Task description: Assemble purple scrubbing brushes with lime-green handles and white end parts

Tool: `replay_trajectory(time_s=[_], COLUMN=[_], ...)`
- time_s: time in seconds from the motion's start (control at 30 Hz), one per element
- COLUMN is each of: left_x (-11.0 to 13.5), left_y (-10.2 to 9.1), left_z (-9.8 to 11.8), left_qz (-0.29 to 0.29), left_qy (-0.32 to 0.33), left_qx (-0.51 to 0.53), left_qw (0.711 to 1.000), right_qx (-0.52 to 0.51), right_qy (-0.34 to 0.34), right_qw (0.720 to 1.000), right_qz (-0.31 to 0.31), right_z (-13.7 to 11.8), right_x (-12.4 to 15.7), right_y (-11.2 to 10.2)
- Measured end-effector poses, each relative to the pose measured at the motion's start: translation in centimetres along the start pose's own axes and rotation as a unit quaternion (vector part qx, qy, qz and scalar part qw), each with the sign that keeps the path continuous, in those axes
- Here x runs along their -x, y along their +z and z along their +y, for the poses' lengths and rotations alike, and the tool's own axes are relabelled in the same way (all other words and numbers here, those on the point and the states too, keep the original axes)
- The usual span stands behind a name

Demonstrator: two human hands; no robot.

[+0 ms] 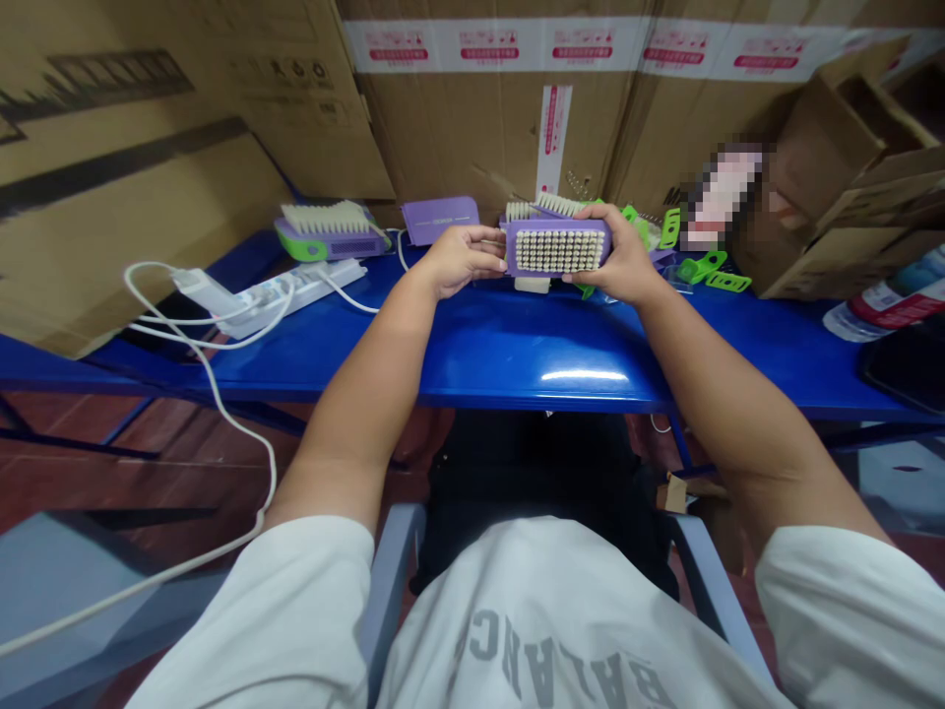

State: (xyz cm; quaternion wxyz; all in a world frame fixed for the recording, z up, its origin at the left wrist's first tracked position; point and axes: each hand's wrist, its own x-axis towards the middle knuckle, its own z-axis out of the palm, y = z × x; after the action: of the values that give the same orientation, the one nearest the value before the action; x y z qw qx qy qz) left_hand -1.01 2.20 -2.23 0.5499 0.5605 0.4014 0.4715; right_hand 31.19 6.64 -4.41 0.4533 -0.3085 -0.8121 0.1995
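Observation:
A purple brush point(559, 248) with rows of pale bristles is held up over the back of the blue table, its bristle face turned toward me. My right hand point(624, 258) grips its right end, thumb below and fingers over the top. At its left end, the fingertips of my left hand point(462, 261) are closed against the edge. Behind it, partly covered, is another pale-bristled brush point(557, 204). Left of my hands lie a purple plate with small lettering point(441, 219) and a green-and-purple brush point(332, 231), bristles up.
A white power strip point(277, 300) with cables is on the left of the blue table point(517, 354). Several bright green clips point(701, 266) lie to the right. Cardboard boxes point(472, 128) line the back. A bottle point(886, 300) and a dark object point(905, 364) are at far right.

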Motion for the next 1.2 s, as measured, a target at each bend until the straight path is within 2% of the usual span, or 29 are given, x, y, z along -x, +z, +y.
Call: replay_trajectory(time_s=[0.23,0.5,0.93,1.2], left_x=[-0.1,-0.2,0.1,0.0], left_y=[-0.3,-0.1,-0.7,-0.5], left_z=[0.1,-0.1,0.1,0.3], left_qz=[0.005,0.008,-0.025,0.001], left_qy=[-0.009,0.001,-0.011,-0.006], left_qx=[-0.006,0.004,0.03,0.005], left_qw=[1.0,1.0,0.999,1.0], right_qx=[-0.006,0.003,-0.021,-0.021], right_qy=[0.012,0.004,0.021,0.015], right_qw=[1.0,1.0,1.0,1.0], right_qz=[0.017,0.005,-0.001,0.003], right_z=[-1.0,0.1,-0.5,-0.6], right_x=[0.0,0.0,-0.1,-0.3], right_y=[0.0,-0.2,-0.1,-0.1])
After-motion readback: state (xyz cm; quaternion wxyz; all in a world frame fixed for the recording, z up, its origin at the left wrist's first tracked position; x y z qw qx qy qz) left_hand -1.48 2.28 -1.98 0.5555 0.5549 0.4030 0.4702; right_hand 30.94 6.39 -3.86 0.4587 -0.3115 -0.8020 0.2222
